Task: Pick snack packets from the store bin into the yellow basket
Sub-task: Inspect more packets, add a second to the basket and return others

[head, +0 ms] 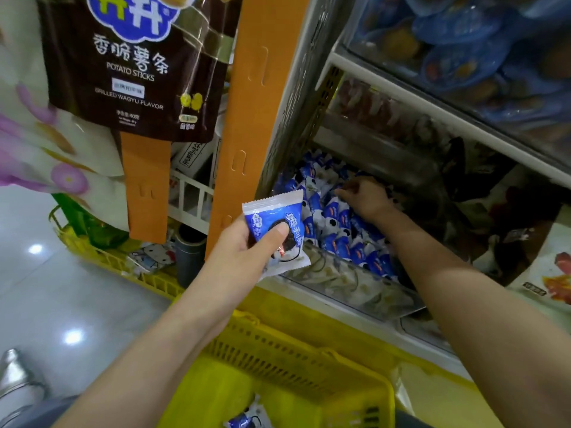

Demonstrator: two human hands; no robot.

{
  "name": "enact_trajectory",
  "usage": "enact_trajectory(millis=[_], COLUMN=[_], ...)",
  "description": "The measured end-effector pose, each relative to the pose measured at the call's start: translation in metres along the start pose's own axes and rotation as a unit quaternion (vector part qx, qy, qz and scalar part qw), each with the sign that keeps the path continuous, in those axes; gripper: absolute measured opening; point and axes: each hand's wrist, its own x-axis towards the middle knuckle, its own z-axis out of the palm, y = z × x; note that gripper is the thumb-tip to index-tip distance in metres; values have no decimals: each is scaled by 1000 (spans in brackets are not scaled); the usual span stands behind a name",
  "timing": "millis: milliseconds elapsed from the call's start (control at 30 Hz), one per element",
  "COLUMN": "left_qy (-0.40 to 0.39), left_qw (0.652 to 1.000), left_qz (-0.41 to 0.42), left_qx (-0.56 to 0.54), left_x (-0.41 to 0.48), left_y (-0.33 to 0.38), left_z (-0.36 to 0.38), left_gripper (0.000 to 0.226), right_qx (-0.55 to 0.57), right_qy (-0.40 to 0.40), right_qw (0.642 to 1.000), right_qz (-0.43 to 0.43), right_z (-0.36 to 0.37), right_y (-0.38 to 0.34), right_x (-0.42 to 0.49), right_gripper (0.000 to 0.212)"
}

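Note:
My left hand (244, 251) pinches a blue and white snack packet (278, 223) with a dark cookie picture, held up in front of the bin's left end. My right hand (364, 199) reaches deep into the clear store bin (355, 285); it lies on the heap of matching blue packets (340, 230), fingers bent down among them, and whether it holds one is hidden. The yellow basket (296, 344) sits below both arms at the bottom of the view. One blue packet (247, 420) lies inside the basket.
An orange display strip (244, 118) hangs left of the shelf, with a brown potato sticks bag (136, 66) above it. A second yellow basket (123, 267) stands on the floor at left. Higher shelves hold blue tubs (463, 44) and dark packets (494, 186).

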Motion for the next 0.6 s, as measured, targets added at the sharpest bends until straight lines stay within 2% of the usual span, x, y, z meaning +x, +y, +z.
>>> enact_trajectory(millis=[233,400,500,600], left_qy=[-11,-30,-37,-34], left_qw=[1000,1000,997,993], left_qz=[-2,-1,-43,-70], left_qx=[6,-6,-60,-90], left_x=[1,-2,-4,-7], left_y=[-4,-5,-8,-11], left_z=[5,11,16,18], left_gripper=[29,34,36,35], right_qx=[-14,25,75,133], right_qy=[-5,10,52,138], right_qw=[999,997,993,980], right_qz=[31,71,78,48], right_z=[-1,-2,-2,-7], right_y=[-9,-5,-1,-1], right_x=[10,9,1,-17], right_gripper=[36,45,35,27])
